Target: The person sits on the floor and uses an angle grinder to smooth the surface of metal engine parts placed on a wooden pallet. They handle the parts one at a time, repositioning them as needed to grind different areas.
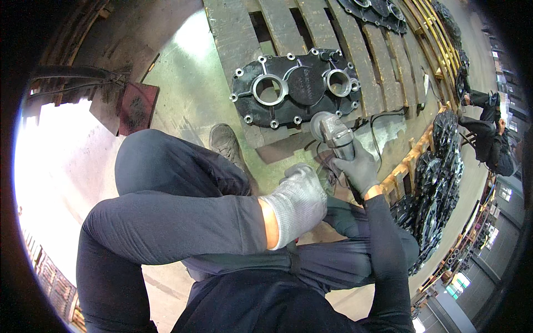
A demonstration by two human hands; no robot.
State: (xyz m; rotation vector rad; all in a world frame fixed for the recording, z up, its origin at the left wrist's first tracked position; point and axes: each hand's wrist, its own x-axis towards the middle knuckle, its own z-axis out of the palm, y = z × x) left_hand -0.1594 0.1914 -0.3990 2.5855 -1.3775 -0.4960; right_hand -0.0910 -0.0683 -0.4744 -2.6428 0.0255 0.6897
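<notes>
A black cast metal housing cover (302, 86) with two round bored openings and several bolt holes lies flat on a wooden pallet (233, 33). My right hand (360, 166), in a dark grey glove, grips an angle grinder (333, 133) whose disc touches the cover's near right edge. My left hand (297, 202), in a light grey knit glove, is closed and sits low beside the grinder's rear; what it holds is hidden. I crouch, with my knees and one shoe (226, 141) in front of the pallet.
More black covers (377, 8) lie farther along the pallet. Stacks of similar black castings (444, 166) stand on pallets at the right. Another person (494, 144) in dark clothes crouches at the far right. A reddish plate (136, 108) lies on the floor at left.
</notes>
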